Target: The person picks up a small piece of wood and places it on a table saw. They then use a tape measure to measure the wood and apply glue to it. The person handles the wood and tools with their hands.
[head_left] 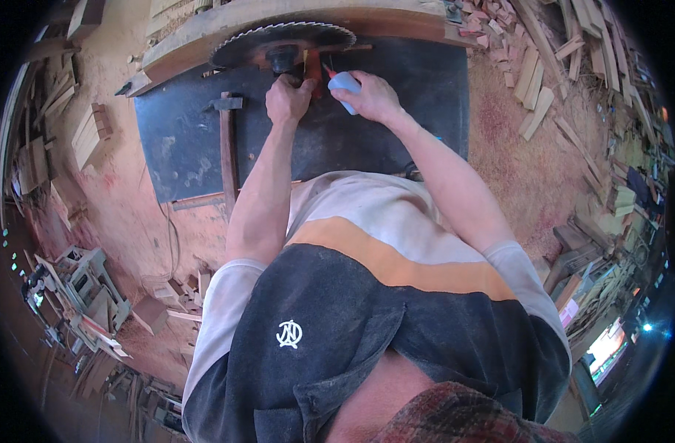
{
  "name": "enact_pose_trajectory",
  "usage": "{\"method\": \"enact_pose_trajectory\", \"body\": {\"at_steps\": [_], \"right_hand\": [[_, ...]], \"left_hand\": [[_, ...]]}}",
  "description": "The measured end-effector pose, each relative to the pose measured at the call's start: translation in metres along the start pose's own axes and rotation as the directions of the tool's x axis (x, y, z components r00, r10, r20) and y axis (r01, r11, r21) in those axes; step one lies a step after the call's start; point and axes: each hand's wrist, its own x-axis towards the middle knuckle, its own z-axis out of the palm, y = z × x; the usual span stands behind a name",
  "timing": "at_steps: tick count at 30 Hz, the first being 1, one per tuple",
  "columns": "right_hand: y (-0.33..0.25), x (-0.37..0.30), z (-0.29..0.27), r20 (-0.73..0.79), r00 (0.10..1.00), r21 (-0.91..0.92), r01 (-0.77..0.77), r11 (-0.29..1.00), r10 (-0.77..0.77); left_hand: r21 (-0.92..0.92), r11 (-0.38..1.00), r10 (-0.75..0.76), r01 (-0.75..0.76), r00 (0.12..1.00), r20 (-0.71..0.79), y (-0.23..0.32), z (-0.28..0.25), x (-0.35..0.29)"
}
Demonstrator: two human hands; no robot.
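A large toothed circular saw blade (238, 50) stands at the far edge of a dark tabletop (182, 151), with a dark round hub piece (281, 57) on its near side. Just in front of that hub, my left hand (287, 101) is closed; whatever its fingers grip is hidden. My right hand (374, 97) is wrapped round a light blue squeeze bottle (343, 83) with a red nozzle, tipped toward the blade. An orange-red part (313, 72) lies between my two hands. To the left of my left forearm rests a hammer (228, 136) with a wooden handle.
A long wooden beam (182, 55) runs behind the blade. Wood offcuts (533, 77) pile up at the right, and a stack of wood blocks (92, 135) sits on the dusty floor at left. Metal machinery (86, 284) stands at lower left near a cable (173, 240).
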Motion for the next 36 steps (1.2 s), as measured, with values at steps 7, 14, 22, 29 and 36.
{"method": "enact_pose_trajectory", "body": {"at_steps": [7, 14, 22, 29, 36], "right_hand": [[-0.007, 0.005, -0.012, 0.071, 0.997, 0.071, -0.043, 0.997, 0.038], [-0.003, -0.019, -0.004, 0.154, 0.984, 0.151, -0.108, 0.983, 0.085], [0.002, -0.032, -0.002, 0.183, 0.979, 0.197, -0.124, 0.972, 0.088], [-0.006, -0.007, -0.004, 0.113, 0.989, 0.192, -0.120, 0.974, 0.099], [-0.007, -0.009, -0.007, 0.141, 0.985, 0.168, -0.122, 0.978, 0.099]], "left_hand": [[-0.017, 0.999, -0.027, 0.027, 0.999, 0.026, -0.003, 0.001, 0.005], [-0.035, 0.999, -0.037, 0.038, 0.998, 0.044, -0.002, 0.000, 0.005], [-0.052, 0.998, -0.028, 0.030, 0.999, 0.046, -0.003, 0.000, 0.005], [-0.064, 0.995, -0.073, 0.079, 0.994, 0.085, -0.005, 0.001, 0.007], [-0.074, 0.992, -0.095, 0.101, 0.991, 0.091, -0.008, 0.004, 0.010]]}}
